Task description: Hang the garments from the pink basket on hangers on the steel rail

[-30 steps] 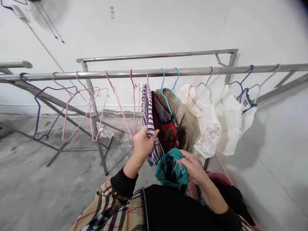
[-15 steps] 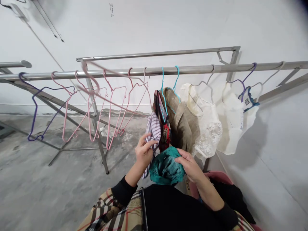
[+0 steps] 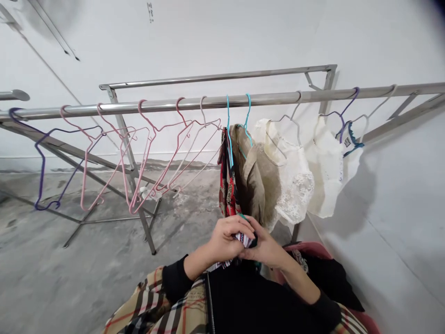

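Both of my hands meet low in front of my body, below the rail. My left hand [image 3: 231, 237] is closed on a bunched striped cloth [image 3: 244, 239], and more of its stripes show under the fingers. My right hand [image 3: 262, 246] presses against it from the other side, fingers curled round the bundle. A sliver of teal cloth [image 3: 243, 216] shows above the fingers; the rest of it is mostly hidden. Just beyond my hands hangs a red and black patterned garment [image 3: 229, 195] on a turquoise hanger [image 3: 229, 134].
Several bare pink hangers [image 3: 142, 153] and a purple hanger [image 3: 41, 171] hang left on the metal rail [image 3: 271, 98]. To the right hang a khaki garment [image 3: 247, 176], white lace top [image 3: 295, 185] and cream top [image 3: 328, 176]. A pink container [image 3: 318, 249] with dark cloth stands low right.
My hands came together, and the spread teal cloth bunched up between them with the striped cloth. The loose pink hanger in front of the rail has gone from view. The view shifted slightly.
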### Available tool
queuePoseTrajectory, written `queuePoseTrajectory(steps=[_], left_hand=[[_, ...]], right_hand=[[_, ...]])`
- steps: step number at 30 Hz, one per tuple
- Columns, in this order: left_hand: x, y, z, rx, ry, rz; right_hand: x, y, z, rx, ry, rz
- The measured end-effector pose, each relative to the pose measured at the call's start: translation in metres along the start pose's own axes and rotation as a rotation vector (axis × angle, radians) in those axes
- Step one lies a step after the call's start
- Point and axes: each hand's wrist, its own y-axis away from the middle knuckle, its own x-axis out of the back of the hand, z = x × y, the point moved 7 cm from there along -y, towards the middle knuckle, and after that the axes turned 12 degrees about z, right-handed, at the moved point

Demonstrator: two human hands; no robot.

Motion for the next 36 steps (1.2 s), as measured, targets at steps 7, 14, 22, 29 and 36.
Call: queuePoseTrajectory(steps=[7,14,22,29,36], left_hand=[[-0.010,-0.025,0.014,-0.043,0.037,-0.336],[0.039,-0.067,-0.046,0.021,-0.281,0.401],[0.042,-0.067,-0.083,0.279,-0.255,0.480],[0.038,-0.040,-0.056,-0.310,-0.779,0.528],[0.037,-0.006,-0.052,-0.489,-0.785,0.584]], right_hand=[[0.005,0.022,0.012,-0.118,0.090,-0.034],[0.042,0.043,0.034,-0.205,0.105,0.277],[0.061,0.051,0.046,-0.159,0.071,0.407],[0.058,0.045,0.048,-0.208,0.053,0.418],[0.050,0.036,0.039,-0.173,0.046,0.311]])
